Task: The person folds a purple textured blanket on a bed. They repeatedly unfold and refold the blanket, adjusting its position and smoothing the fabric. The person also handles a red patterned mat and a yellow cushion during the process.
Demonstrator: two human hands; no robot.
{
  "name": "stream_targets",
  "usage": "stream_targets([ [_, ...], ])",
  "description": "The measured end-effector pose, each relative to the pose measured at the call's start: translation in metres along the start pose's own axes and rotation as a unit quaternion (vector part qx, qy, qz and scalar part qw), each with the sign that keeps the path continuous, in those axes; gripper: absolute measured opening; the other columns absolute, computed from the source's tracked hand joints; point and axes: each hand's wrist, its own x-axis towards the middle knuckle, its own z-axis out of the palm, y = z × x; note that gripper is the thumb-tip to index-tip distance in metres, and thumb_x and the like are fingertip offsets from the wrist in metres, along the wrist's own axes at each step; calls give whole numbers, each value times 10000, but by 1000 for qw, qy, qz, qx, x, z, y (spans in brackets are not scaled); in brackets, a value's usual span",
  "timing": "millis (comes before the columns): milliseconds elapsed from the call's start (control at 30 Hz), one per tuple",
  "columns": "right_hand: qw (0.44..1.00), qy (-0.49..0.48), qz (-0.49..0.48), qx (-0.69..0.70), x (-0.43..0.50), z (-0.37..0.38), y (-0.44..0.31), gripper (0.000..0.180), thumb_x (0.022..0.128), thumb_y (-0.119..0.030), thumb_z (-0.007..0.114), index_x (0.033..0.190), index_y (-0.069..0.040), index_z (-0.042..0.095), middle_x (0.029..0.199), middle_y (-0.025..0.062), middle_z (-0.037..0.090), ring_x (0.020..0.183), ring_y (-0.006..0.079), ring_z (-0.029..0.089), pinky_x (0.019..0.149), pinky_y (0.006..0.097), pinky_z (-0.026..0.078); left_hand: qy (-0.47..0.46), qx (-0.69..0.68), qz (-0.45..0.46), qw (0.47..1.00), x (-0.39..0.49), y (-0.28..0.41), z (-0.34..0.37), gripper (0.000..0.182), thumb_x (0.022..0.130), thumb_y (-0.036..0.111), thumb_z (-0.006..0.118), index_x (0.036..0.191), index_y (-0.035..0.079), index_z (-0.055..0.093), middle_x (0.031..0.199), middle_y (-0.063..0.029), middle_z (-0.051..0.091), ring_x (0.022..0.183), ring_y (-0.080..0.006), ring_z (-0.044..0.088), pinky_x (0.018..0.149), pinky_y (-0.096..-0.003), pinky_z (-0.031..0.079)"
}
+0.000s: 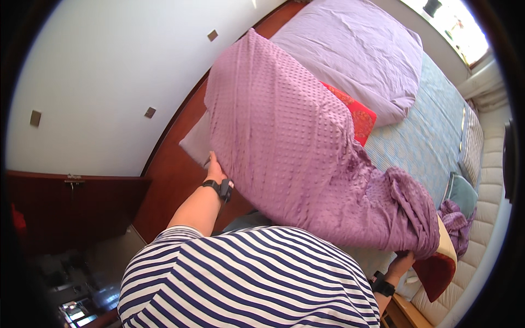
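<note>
A purple dotted plush blanket [279, 135] spreads across the bed, bunched toward the headboard end. My left hand [215, 167] is at its left edge, fingers partly behind the cloth; whether they grip it is hidden. At the lower right, my right hand [404, 262] holds the blanket's gathered edge, its fingertips tucked under the folds. Beside that hand a dark red and cream cushion or pad [439, 272] sticks out from under the blanket. A red patterned cloth item [361, 119] shows past the blanket's far edge. Black bands with small devices circle both wrists.
A lilac quilt [352, 53] lies folded on the pale blue bed sheet [414, 135]. A striped pillow [469, 147] and a green cushion [461, 192] rest near the cream padded headboard [490, 184]. Reddish wooden floor [164, 172] runs along the white wall; a wooden bedside piece [410, 313] stands at lower right.
</note>
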Motion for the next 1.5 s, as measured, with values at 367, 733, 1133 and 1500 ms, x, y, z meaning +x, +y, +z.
stream_targets([
  [367, 845, -474, 212, -123, -3, -72, -128, 413, 880, -304, 620, 981, 94, 657, 912, 227, 691, 864, 289, 673, 762, 383, 509, 89, 96, 87, 988, 37, 30, -10, 495, 968, 366, 571, 1381, 112, 467, 1367, -97, 533, 1244, -285, 502, 1039, -502, 401],
  [733, 806, -550, -167, 141, 43, 111, -373, 256, 894, -191, 645, 1042, 17, 633, 901, 128, 681, 842, 226, 650, 753, 327, 505, 41, 252, 70, 964, 15, 50, -22, 357, 958, 316, 608, 1212, 68, 573, 1127, -42, 644, 982, -186, 615, 821, -347, 508],
  [1133, 856, -454, -167, 184, 31, 276, -444, 207, 842, -136, 647, 789, -22, 483, 693, 104, 491, 657, 226, 489, 648, 348, 433, 5, 175, 22, 984, -15, 59, -16, 181, 942, 262, 647, 943, 135, 519, 898, 20, 567, 798, -109, 533, 711, -261, 462],
  [1500, 902, -303, -299, 77, 45, 262, -460, 257, 897, -269, 662, 935, -80, 491, 685, 122, 576, 651, 291, 573, 614, 386, 463, -32, 528, 211, 822, -7, 56, -9, 242, 954, 218, 606, 810, 61, 493, 680, -32, 514, 621, -148, 477, 579, -310, 415],
])
